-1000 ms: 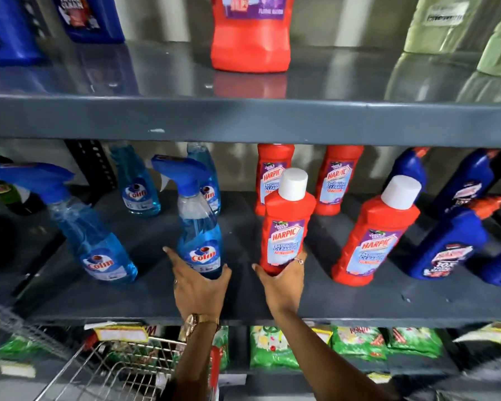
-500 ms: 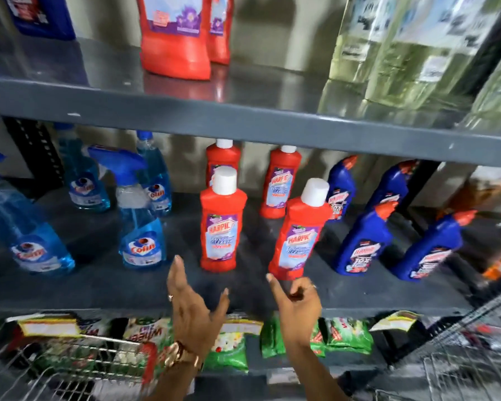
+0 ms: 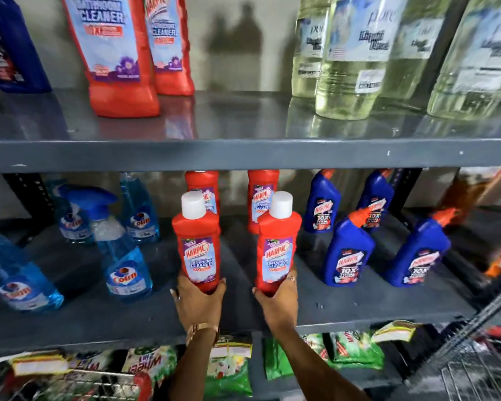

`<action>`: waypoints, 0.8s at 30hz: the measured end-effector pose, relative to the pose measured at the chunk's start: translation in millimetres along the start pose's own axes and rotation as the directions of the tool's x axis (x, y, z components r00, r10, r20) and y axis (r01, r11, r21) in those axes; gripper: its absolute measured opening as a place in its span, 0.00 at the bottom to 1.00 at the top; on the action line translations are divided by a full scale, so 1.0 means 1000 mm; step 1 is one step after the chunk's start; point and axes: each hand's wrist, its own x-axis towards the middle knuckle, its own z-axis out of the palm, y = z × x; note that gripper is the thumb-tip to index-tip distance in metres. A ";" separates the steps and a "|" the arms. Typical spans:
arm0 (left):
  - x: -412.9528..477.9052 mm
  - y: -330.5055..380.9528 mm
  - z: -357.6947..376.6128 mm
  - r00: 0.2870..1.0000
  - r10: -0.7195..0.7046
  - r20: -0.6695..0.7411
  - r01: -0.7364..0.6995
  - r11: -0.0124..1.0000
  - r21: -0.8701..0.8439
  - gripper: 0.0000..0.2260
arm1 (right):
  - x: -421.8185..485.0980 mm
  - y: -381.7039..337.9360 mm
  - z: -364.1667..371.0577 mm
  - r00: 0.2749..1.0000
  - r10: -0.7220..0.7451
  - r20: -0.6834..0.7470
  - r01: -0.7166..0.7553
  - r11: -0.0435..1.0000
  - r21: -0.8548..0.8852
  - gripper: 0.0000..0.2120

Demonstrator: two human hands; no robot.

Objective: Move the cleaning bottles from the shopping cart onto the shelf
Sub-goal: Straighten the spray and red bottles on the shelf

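Both red Harpic bottles stand cap-up, long axes near vertical, tops tipped slightly toward 12 o'clock. The left red bottle point(image 3: 198, 244) and the right red bottle point(image 3: 276, 247) rest on the middle shelf point(image 3: 359, 308) near its front edge, side by side with a gap between them. Each has a white screw cap, a bright red body and a purple-and-white label reading "Harpic Bathroom Cleaner".

My left hand point(image 3: 198, 302) is wrapped round the base of the left one, thumb on the right side, fingers on the left. My right hand point(image 3: 276, 303) grips the base of the right one the same way. Both forearms reach up from 6 o'clock, a gold watch point(image 3: 200, 331) on my left wrist.

Toward 9 o'clock stand blue spray bottles point(image 3: 125, 264); toward 3 o'clock, dark blue toilet cleaner bottles point(image 3: 347, 253). Two more red ones stand behind at 12. At 5 o'clock a wire cart point(image 3: 475, 360) shows, blurred.
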 end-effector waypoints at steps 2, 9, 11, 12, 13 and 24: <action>-0.001 0.000 0.001 1.000 -0.008 0.001 0.008 1.000 0.002 0.38 | 0.006 0.002 -0.001 1.000 0.002 0.019 -0.002 1.000 0.002 0.38; -0.002 0.001 0.001 0.999 -0.029 -0.024 0.029 0.999 0.014 0.34 | 0.006 0.004 0.003 1.000 0.022 -0.022 -0.024 0.998 -0.066 0.40; -0.002 0.003 0.000 1.000 -0.011 -0.021 0.011 1.000 0.010 0.36 | 0.005 -0.001 0.001 1.000 0.006 0.006 -0.005 0.997 -0.077 0.48; -0.002 0.004 -0.001 1.000 0.007 -0.024 -0.006 1.000 0.008 0.38 | 0.004 -0.003 -0.002 0.999 0.002 0.037 0.001 0.998 -0.068 0.54; -0.001 0.005 -0.002 0.999 0.028 -0.036 -0.027 1.000 0.014 0.42 | 0.002 -0.005 -0.007 0.997 -0.003 0.075 0.007 0.998 -0.057 0.59; -0.116 0.055 0.052 0.948 0.311 0.062 -0.296 0.938 -0.179 0.51 | 0.026 0.029 -0.130 0.942 -0.016 -0.336 0.002 0.999 -0.044 0.45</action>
